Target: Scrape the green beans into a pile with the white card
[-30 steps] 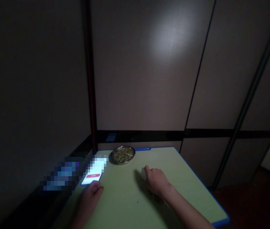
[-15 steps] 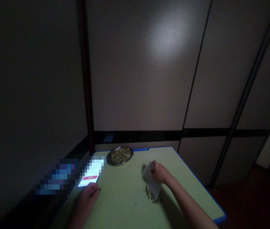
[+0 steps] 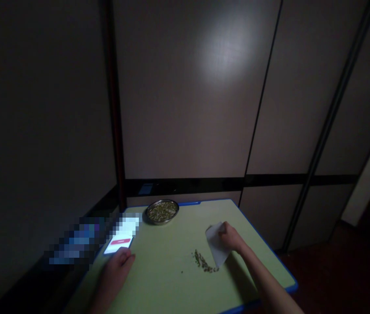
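My right hand (image 3: 231,237) pinches the upper part of a white sheet of paper (image 3: 217,246), which stands tilted with its lower corner at the tabletop. Just left of that corner lies a small curved line of brownish-green bits, like seeds or grains (image 3: 203,264). On the left, my left hand (image 3: 119,264) rests with its fingers curled in, close below the lit phone (image 3: 119,244). I see nothing in that hand, and its palm is hidden. A round metal dish (image 3: 162,213) at the back left holds many similar greenish bits.
The pale green table (image 3: 159,283) has a blue rim. Tall wardrobe panels (image 3: 185,109) rise directly behind it. A dark glossy surface (image 3: 77,244) with a blurred reflection borders the left side. One loose bit (image 3: 182,272) lies apart from the others.
My right hand has drawn the paper slightly right, off the line of bits, which now shows more fully. My left hand stays by the phone. The view has shifted slightly.
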A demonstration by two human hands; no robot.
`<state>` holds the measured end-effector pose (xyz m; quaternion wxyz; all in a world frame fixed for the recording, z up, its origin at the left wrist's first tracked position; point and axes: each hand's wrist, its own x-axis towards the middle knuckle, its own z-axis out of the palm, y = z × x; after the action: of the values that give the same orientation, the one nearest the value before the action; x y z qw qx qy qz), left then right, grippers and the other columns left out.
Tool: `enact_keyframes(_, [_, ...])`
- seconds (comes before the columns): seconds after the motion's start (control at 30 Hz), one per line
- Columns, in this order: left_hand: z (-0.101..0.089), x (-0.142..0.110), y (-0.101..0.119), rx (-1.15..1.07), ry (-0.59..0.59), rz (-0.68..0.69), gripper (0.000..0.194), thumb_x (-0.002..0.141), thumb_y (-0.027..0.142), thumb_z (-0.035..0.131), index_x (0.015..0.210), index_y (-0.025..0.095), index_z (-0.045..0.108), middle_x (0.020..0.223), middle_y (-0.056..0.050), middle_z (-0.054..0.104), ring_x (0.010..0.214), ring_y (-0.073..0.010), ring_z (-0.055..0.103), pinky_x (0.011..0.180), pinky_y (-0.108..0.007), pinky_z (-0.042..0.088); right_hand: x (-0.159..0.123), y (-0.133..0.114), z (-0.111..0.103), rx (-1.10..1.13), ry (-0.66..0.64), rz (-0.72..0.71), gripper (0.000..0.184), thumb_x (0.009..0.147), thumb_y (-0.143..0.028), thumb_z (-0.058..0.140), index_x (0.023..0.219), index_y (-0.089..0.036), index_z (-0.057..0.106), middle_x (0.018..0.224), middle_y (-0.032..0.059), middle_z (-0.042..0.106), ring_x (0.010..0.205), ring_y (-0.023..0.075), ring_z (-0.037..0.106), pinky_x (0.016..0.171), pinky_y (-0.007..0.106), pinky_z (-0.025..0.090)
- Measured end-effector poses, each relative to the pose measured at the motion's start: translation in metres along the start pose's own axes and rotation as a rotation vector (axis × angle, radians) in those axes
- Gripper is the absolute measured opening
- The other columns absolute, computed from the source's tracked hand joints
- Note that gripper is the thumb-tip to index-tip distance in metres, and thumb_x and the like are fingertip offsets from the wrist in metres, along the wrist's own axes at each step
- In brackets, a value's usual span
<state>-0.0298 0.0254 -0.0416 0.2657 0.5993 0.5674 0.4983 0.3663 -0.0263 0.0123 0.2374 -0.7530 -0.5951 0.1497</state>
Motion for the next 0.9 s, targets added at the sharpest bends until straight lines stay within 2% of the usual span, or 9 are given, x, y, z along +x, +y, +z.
enact_keyframes(0.17, [0.000, 0.003, -0.009, 0.033, -0.015, 0.017, 0.025, 0.061, 0.048, 0.054, 0.064, 0.023, 0.048, 0.051, 0.006, 0.049, 0.052, -0.0139, 0.048, 0.050, -0.023, 0.037, -0.005, 0.011, -0.020, 0.131, 0.116, -0.041, 0.031, 0.085, -0.030, 0.045, 0.109, -0.012, 0.056, 0.095, 0.0119, 0.069, 0.080, 0.0198, 0.064, 0.065, 0.025, 0.045])
enact_keyframes(0.3, [0.001, 0.004, -0.014, 0.039, -0.029, 0.008, 0.026, 0.063, 0.048, 0.054, 0.065, 0.023, 0.047, 0.050, 0.007, 0.047, 0.049, -0.0131, 0.046, 0.048, -0.023, 0.036, 0.001, 0.024, -0.048, 0.193, 0.175, -0.118, 0.037, 0.088, -0.032, 0.041, 0.118, -0.014, 0.053, 0.108, 0.0113, 0.068, 0.089, 0.0196, 0.065, 0.073, 0.027, 0.049])
enact_keyframes(0.4, [0.001, 0.004, -0.015, 0.073, -0.046, -0.022, 0.025, 0.065, 0.048, 0.053, 0.068, 0.023, 0.048, 0.052, 0.007, 0.050, 0.050, -0.0134, 0.048, 0.050, -0.023, 0.037, 0.001, 0.029, -0.063, 0.159, 0.168, -0.182, 0.035, 0.088, -0.032, 0.042, 0.114, -0.015, 0.057, 0.109, 0.0101, 0.068, 0.094, 0.0205, 0.064, 0.079, 0.028, 0.048])
enact_keyframes(0.57, [-0.003, 0.003, -0.009, 0.176, -0.054, -0.061, 0.025, 0.066, 0.048, 0.051, 0.068, 0.024, 0.048, 0.052, 0.005, 0.052, 0.052, -0.0154, 0.051, 0.050, -0.025, 0.038, -0.005, 0.017, -0.058, -0.021, 0.063, -0.277, 0.028, 0.085, -0.026, 0.046, 0.097, -0.017, 0.069, 0.091, 0.0108, 0.073, 0.087, 0.0233, 0.066, 0.079, 0.030, 0.044])
enact_keyframes(0.73, [-0.005, -0.001, -0.002, 0.181, -0.062, -0.055, 0.023, 0.067, 0.046, 0.051, 0.066, 0.024, 0.048, 0.051, 0.005, 0.051, 0.052, -0.0157, 0.051, 0.051, -0.026, 0.038, -0.012, -0.001, -0.042, -0.150, -0.021, -0.360, 0.037, 0.081, -0.015, 0.044, 0.106, -0.020, 0.071, 0.098, 0.0100, 0.074, 0.094, 0.0208, 0.065, 0.084, 0.027, 0.042])
enact_keyframes(0.83, [-0.005, -0.001, -0.001, 0.179, -0.050, -0.051, 0.023, 0.066, 0.046, 0.051, 0.065, 0.023, 0.048, 0.051, 0.005, 0.050, 0.052, -0.0154, 0.050, 0.051, -0.025, 0.038, -0.024, -0.004, -0.047, -0.191, -0.023, -0.395, 0.037, 0.084, -0.016, 0.042, 0.107, -0.021, 0.071, 0.106, 0.0094, 0.072, 0.102, 0.0200, 0.063, 0.087, 0.026, 0.040])
enact_keyframes(0.9, [-0.005, 0.000, -0.001, 0.182, -0.048, -0.044, 0.023, 0.066, 0.046, 0.052, 0.066, 0.023, 0.049, 0.052, 0.005, 0.052, 0.054, -0.0154, 0.052, 0.053, -0.025, 0.039, -0.036, 0.000, -0.056, -0.231, -0.004, -0.382, 0.036, 0.089, -0.019, 0.038, 0.108, -0.021, 0.069, 0.104, 0.0103, 0.071, 0.099, 0.0211, 0.063, 0.083, 0.027, 0.040])
